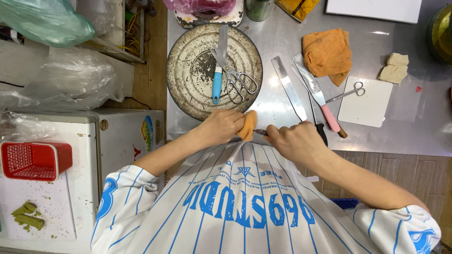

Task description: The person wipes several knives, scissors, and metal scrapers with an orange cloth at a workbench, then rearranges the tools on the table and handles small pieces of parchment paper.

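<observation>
The steel worktop [282, 42] carries a round, stained metal tray [188, 70] near its left edge, with a blue-handled knife [216, 80] and scissors [238, 80] lying on it. At the near edge, the left hand [221, 127] has its fingers closed around a small orange cloth [248, 124], soft and light, easily bunched and best gripped in a fistful. The right hand [294, 141] is clamped on a thin metal tool [260, 132] whose tip meets the cloth; it looks stiff, perhaps sharp, safest held by its handle, hidden in the fist.
</observation>
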